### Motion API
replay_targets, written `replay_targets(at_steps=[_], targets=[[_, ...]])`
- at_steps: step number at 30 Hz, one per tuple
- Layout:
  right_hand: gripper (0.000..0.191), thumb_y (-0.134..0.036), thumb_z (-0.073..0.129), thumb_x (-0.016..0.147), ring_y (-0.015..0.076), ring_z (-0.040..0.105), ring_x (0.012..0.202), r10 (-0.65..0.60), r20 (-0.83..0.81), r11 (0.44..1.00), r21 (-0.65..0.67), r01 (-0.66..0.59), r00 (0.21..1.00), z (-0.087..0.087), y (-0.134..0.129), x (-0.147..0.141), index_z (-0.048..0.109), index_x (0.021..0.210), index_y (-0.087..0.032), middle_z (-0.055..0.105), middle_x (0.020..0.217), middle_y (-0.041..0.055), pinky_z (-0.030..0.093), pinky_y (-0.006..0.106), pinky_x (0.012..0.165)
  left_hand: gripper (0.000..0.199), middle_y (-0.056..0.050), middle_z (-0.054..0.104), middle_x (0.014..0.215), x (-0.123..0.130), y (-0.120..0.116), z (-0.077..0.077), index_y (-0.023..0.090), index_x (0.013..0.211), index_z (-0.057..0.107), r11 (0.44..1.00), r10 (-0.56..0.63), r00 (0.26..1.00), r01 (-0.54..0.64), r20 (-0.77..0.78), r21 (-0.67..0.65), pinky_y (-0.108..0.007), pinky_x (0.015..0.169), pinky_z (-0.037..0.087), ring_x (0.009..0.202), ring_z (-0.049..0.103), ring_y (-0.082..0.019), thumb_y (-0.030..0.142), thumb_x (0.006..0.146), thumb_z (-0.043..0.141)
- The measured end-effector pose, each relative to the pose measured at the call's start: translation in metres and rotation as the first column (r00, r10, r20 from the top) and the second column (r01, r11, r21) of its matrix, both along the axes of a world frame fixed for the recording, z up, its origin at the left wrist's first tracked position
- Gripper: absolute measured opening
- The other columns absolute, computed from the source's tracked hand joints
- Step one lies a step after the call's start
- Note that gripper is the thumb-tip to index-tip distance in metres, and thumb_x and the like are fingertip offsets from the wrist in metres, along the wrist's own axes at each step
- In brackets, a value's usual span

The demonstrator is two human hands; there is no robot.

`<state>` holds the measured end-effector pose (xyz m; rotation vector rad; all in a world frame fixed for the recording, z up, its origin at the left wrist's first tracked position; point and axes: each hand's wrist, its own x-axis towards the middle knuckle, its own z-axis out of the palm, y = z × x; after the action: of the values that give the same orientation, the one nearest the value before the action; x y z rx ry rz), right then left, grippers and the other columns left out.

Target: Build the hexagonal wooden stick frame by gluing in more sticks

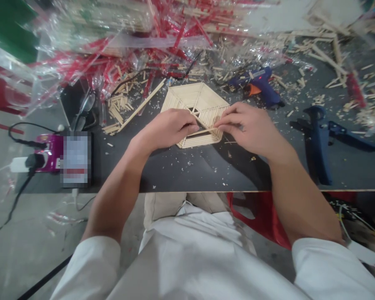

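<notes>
A hexagonal panel of pale wooden sticks (pixel 187 93) lies on the dark table, with ribs running from its corners to a small gap at the middle. Over its near side, a thin wooden stick (pixel 203 131) spans an unfilled section between my hands. My right hand (pixel 250 127) pinches the stick's right end between thumb and fingers, at the panel's right edge. My left hand (pixel 171 128) is closed at the stick's left end, partly covering the panel's left side. The exact contact of the left fingertips is hard to make out.
Behind the panel lies a blue glue gun (pixel 264 87) with an orange trigger. Blue hand cutters (pixel 320 141) rest at right. At left are a phone (pixel 76 160), a purple power adapter (pixel 48 152), glasses (pixel 86 106) and stick offcuts (pixel 117 110). Plastic-wrapped stick bundles (pixel 112 21) fill the back.
</notes>
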<state>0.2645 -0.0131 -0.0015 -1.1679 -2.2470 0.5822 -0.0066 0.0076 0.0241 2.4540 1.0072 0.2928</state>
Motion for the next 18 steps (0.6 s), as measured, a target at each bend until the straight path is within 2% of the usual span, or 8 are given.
replay_targets(at_steps=[18], targets=[[0.018,-0.029,0.066,0.102,0.0270,0.072,0.098,0.028,-0.005,0.998,-0.048,-0.028,1.000,0.0002,-0.0006,-0.0033,0.083,0.097,-0.028,0.075,0.108,0.0066,0.058,0.051,0.095,0.040,-0.006,0.078,0.092,0.0025,0.0011,-0.0035,0.019,0.097,0.079,1.000,0.013,0.992,-0.012,-0.127,0.006,-0.031,0.081,0.049,0.090,0.071,-0.020,0.043,0.107,0.049]])
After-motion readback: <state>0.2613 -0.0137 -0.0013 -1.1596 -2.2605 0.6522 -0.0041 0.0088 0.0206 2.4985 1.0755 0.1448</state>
